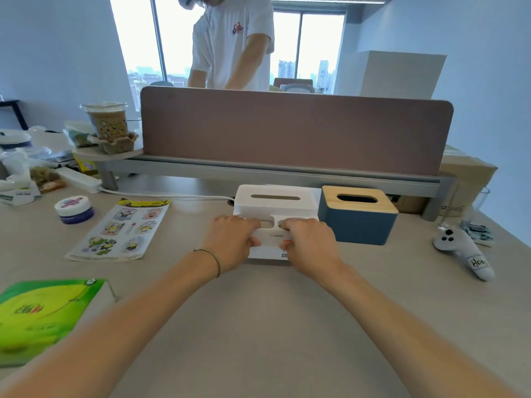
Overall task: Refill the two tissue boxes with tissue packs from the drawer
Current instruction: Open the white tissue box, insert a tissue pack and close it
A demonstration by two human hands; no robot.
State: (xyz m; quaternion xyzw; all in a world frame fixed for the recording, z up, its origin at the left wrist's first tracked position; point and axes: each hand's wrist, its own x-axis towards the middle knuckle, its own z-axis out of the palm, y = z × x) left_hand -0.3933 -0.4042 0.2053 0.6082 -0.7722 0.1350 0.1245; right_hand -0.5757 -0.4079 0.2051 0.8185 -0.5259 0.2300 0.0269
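Observation:
A white tissue box [275, 202] with a slot in its lid stands mid-desk, under the shelf. To its right is a blue tissue box [356, 225] with a wooden lid and an empty-looking slot. Directly in front of the white box lies a white tissue pack [273, 239]. My left hand [232, 239] grips its left end and my right hand [309, 242] grips its right end, fingers curled over the top near an opening. A green tissue pack [43, 314] lies at the desk's near left corner. The drawer is out of view.
A sticker sheet [123, 228] and a small round jar [74, 209] lie to the left, with a power strip [80, 179] and clutter behind. A white controller [462, 251] lies at the right. A brown partition [296, 130] backs the desk; a person stands beyond it.

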